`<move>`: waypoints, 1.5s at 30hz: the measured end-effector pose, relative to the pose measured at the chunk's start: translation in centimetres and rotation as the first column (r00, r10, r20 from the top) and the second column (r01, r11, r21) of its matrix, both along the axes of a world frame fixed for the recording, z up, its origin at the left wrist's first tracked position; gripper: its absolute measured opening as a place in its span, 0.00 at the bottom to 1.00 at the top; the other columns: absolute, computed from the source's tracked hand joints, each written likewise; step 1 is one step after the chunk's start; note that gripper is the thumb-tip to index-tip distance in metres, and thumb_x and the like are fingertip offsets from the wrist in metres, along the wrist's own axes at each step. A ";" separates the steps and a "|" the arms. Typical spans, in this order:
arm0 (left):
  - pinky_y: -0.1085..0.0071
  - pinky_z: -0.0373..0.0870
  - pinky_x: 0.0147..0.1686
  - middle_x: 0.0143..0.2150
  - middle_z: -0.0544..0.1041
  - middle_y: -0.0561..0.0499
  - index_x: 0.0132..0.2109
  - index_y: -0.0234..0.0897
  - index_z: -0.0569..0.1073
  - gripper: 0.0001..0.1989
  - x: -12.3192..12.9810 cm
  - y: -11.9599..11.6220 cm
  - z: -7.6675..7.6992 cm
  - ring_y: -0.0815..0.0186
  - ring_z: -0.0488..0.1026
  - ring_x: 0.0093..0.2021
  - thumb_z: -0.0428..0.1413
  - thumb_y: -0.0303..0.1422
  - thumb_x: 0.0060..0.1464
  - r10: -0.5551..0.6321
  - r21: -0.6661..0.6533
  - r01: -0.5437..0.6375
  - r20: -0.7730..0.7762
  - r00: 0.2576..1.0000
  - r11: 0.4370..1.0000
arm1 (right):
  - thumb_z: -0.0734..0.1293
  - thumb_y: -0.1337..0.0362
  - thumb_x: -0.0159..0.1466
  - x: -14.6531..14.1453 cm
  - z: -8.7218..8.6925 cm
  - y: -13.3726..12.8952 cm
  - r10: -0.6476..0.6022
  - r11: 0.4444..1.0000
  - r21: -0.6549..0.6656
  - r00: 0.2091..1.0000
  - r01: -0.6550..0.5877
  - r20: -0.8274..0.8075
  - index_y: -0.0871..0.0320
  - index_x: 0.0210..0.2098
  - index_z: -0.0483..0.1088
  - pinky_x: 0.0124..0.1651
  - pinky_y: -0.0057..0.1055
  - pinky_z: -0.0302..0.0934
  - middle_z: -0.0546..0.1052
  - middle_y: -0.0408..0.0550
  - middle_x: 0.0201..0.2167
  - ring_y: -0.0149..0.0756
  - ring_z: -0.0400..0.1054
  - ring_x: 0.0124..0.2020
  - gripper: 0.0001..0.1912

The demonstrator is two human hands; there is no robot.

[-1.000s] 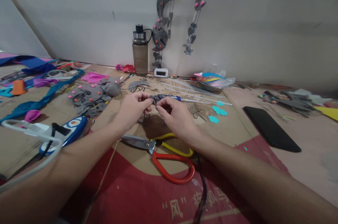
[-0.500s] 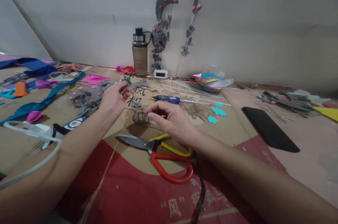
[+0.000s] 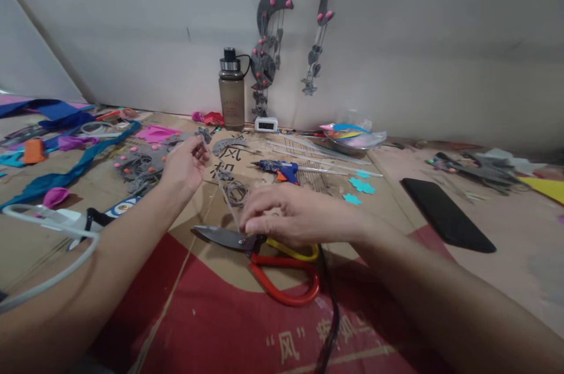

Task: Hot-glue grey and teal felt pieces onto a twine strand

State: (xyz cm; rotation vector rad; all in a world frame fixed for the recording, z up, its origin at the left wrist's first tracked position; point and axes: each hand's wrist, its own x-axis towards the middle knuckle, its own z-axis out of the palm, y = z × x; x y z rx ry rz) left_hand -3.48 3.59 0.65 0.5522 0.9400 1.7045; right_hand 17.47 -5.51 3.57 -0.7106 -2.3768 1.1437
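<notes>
The right hand (image 3: 282, 215) has been lowered over the scissors (image 3: 222, 237), and the gray cord (image 3: 227, 198) drawn out.
Left of center, the left hand (image 3: 185, 165) is held raised, wrist bent up, fingers curled, the cord pinched at their tips; at center, the cord is stretched slantwise down past the coil (image 3: 237, 193); the right hand is held palm down, fingers bent, cord gripped against the thumb.

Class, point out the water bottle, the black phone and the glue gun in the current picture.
Water bottle (image 3: 232, 100): head view, on its body.
Black phone (image 3: 447, 215): head view, on its flat upper face.
Glue gun (image 3: 287, 171): head view, on its blue body.
</notes>
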 end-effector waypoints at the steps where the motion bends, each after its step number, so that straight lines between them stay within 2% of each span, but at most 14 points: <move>1: 0.85 0.60 0.17 0.18 0.69 0.55 0.24 0.32 0.69 0.10 0.0 0.0 -0.1 0.78 0.65 0.18 0.52 0.20 0.52 -0.006 0.019 0.006 -0.021 1.000 1.000 | 0.62 0.56 0.64 0.0 -0.2 0.2 -0.020 0.999 0.039 0.997 0.018 0.077 0.58 0.30 0.73 0.35 0.27 0.56 0.73 0.43 0.29 0.29 0.65 0.31 0.15; 4: 0.85 0.60 0.17 0.19 0.70 0.54 0.24 0.31 0.71 0.09 0.1 -0.1 -0.4 0.78 0.65 0.18 0.53 0.20 0.50 -0.037 0.073 0.043 -0.076 0.996 0.996 | 0.57 0.53 0.66 0.8 -1.2 1.7 -0.360 0.919 0.221 0.923 0.326 0.137 0.58 0.28 0.71 0.33 0.28 0.54 0.72 0.43 0.25 0.30 0.64 0.28 0.19; 7: 0.83 0.62 0.18 0.19 0.69 0.55 0.24 0.33 0.71 0.09 0.3 -0.3 -0.5 0.77 0.65 0.18 0.54 0.20 0.49 -0.058 0.103 0.069 -0.108 0.993 0.992 | 0.57 0.54 0.66 2.1 -2.6 3.5 -0.707 0.686 0.383 0.691 0.619 0.151 0.58 0.31 0.69 0.32 0.29 0.53 0.74 0.47 0.27 0.33 0.65 0.29 0.17; 9: 0.83 0.62 0.18 0.20 0.69 0.55 0.23 0.34 0.71 0.09 0.5 -0.6 -0.5 0.77 0.65 0.18 0.54 0.20 0.49 -0.067 0.114 0.081 -0.122 0.990 0.990 | 0.59 0.51 0.64 2.6 -3.6 4.3 -0.818 0.572 0.435 0.521 0.695 0.244 0.59 0.35 0.69 0.32 0.31 0.54 0.75 0.52 0.30 0.38 0.67 0.30 0.17; 11: 0.82 0.62 0.18 0.20 0.69 0.55 0.23 0.34 0.70 0.09 0.7 -0.8 -0.6 0.77 0.65 0.18 0.55 0.20 0.48 -0.079 0.116 0.094 -0.133 0.988 0.989 | 0.60 0.47 0.62 2.7 -4.7 4.6 -0.826 0.561 0.450 0.434 0.695 0.359 0.61 0.40 0.68 0.32 0.33 0.56 0.76 0.58 0.35 0.43 0.69 0.33 0.22; 14: 0.82 0.61 0.19 0.21 0.70 0.54 0.24 0.34 0.71 0.07 1.0 -1.2 -0.7 0.77 0.65 0.19 0.56 0.21 0.47 -0.116 0.114 0.134 -0.156 0.981 0.984 | 0.61 0.49 0.60 2.3 -6.0 4.7 -0.811 0.577 0.485 0.391 0.657 0.435 0.65 0.45 0.66 0.36 0.36 0.58 0.74 0.66 0.41 0.50 0.70 0.40 0.25; 19: 0.83 0.61 0.19 0.21 0.69 0.55 0.27 0.33 0.72 0.04 1.1 -1.5 -0.6 0.77 0.66 0.20 0.58 0.22 0.46 -0.144 0.131 0.169 -0.181 0.973 0.977 | 0.61 0.62 0.57 2.7 -7.1 5.6 -0.797 0.586 0.308 0.464 0.749 0.387 0.60 0.37 0.68 0.32 0.32 0.57 0.75 0.55 0.32 0.42 0.70 0.32 0.11; 22: 0.83 0.60 0.18 0.20 0.68 0.56 0.27 0.33 0.70 0.04 1.1 -1.4 -0.7 0.76 0.67 0.20 0.59 0.23 0.44 -0.154 0.104 0.176 -0.192 0.969 0.979 | 0.62 0.62 0.54 2.9 -7.1 6.2 -0.845 0.533 0.160 0.510 0.831 0.163 0.59 0.33 0.66 0.30 0.30 0.57 0.72 0.48 0.28 0.37 0.66 0.29 0.09; 25: 0.82 0.55 0.15 0.20 0.67 0.57 0.28 0.33 0.69 0.07 1.0 -1.4 -0.9 0.76 0.66 0.20 0.61 0.25 0.41 -0.157 0.081 0.179 -0.225 0.961 0.980 | 0.63 0.62 0.50 2.3 -6.6 6.1 -0.877 0.459 -0.031 0.448 0.888 -0.172 0.58 0.37 0.62 0.31 0.29 0.59 0.70 0.44 0.30 0.33 0.64 0.29 0.14; 28: 0.82 0.54 0.15 0.21 0.66 0.58 0.29 0.33 0.70 0.09 1.1 -1.4 -1.1 0.77 0.64 0.19 0.63 0.25 0.39 -0.170 0.066 0.191 -0.245 0.954 0.979 | 0.62 0.63 0.50 1.5 -5.9 5.4 -0.846 0.528 -0.308 0.456 0.791 -0.277 0.57 0.38 0.62 0.28 0.28 0.60 0.68 0.41 0.30 0.28 0.62 0.25 0.15; 30: 0.81 0.56 0.16 0.20 0.66 0.58 0.28 0.33 0.69 0.09 1.1 -1.4 -1.2 0.77 0.63 0.19 0.63 0.25 0.39 -0.178 0.069 0.200 -0.242 0.954 0.977 | 0.61 0.63 0.52 1.2 -5.6 4.9 -0.819 0.574 -0.370 0.502 0.731 -0.278 0.57 0.38 0.63 0.27 0.28 0.60 0.67 0.39 0.28 0.27 0.62 0.23 0.14; 34: 0.81 0.60 0.18 0.21 0.67 0.56 0.26 0.32 0.70 0.07 1.0 -1.2 -1.5 0.76 0.65 0.20 0.62 0.25 0.39 -0.175 0.086 0.200 -0.234 0.956 0.976 | 0.64 0.62 0.54 0.5 -5.2 4.0 -0.741 0.668 -0.309 0.569 0.677 -0.356 0.55 0.43 0.61 0.30 0.30 0.63 0.69 0.41 0.32 0.28 0.65 0.26 0.17; 39: 0.80 0.63 0.20 0.22 0.69 0.55 0.26 0.32 0.71 0.06 1.3 -1.2 -1.6 0.75 0.67 0.21 0.62 0.24 0.39 -0.171 0.060 0.190 -0.234 0.957 0.980 | 0.62 0.62 0.59 -0.4 -4.6 2.6 -0.571 0.820 -0.307 0.647 0.484 -0.505 0.56 0.41 0.60 0.31 0.30 0.66 0.71 0.47 0.39 0.28 0.66 0.30 0.11; 45: 0.82 0.62 0.19 0.20 0.68 0.55 0.24 0.32 0.70 0.05 1.1 -1.3 -0.7 0.76 0.65 0.20 0.59 0.22 0.42 -0.145 0.060 0.159 -0.197 0.970 0.985 | 0.62 0.63 0.61 -0.7 -4.3 1.8 -0.572 0.815 -0.256 0.651 0.520 -0.498 0.56 0.41 0.60 0.27 0.27 0.61 0.71 0.43 0.35 0.24 0.60 0.24 0.10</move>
